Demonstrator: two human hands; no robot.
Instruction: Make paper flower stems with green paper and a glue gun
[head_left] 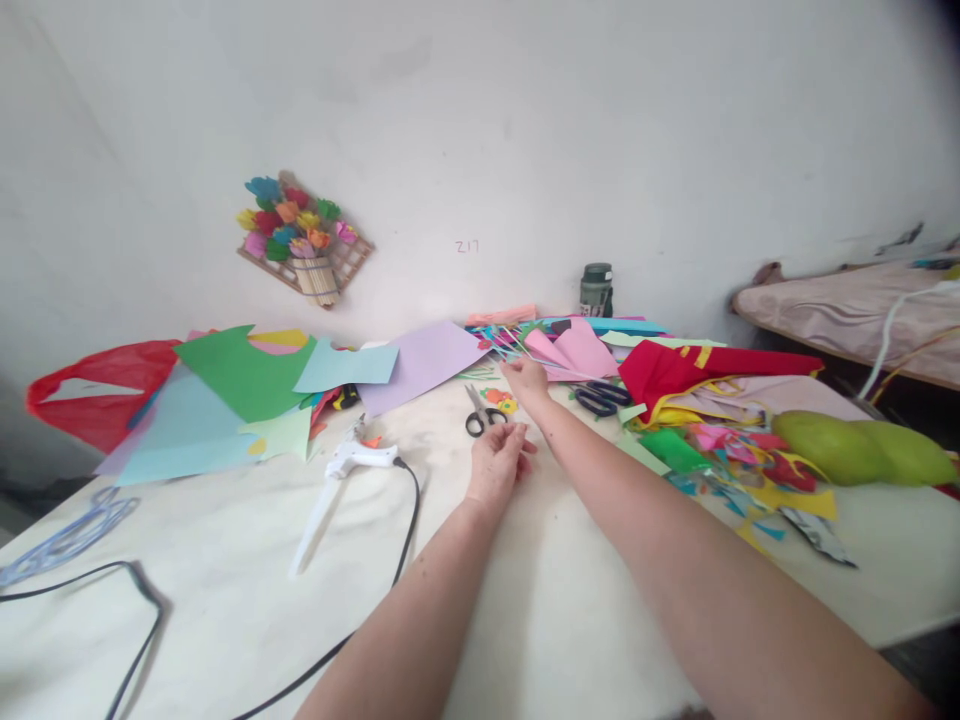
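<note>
My left hand (498, 462) is over the table just in front of small black-handled scissors (485, 413). Its fingers are curled in with the thumb against them, and whatever they may hold is hidden. Farther forward, my right hand (527, 386) reaches to a bunch of thin paper sticks (508, 342) near the wall. The fingertips are pinched together there; I cannot make out what is between them. Small orange and yellow paper cutouts (502, 401) lie between the scissors and my right wrist. Larger dark-handled scissors (602, 397) rest to the right of that wrist.
A white glue gun (352, 458) with a black cord lies left of my hands. Coloured sheets (244, 370) cover the back left. At right are a red cloth (675, 375), paper scraps (750, 495) and green fruit (847, 447). A bottle (596, 291) stands by the wall.
</note>
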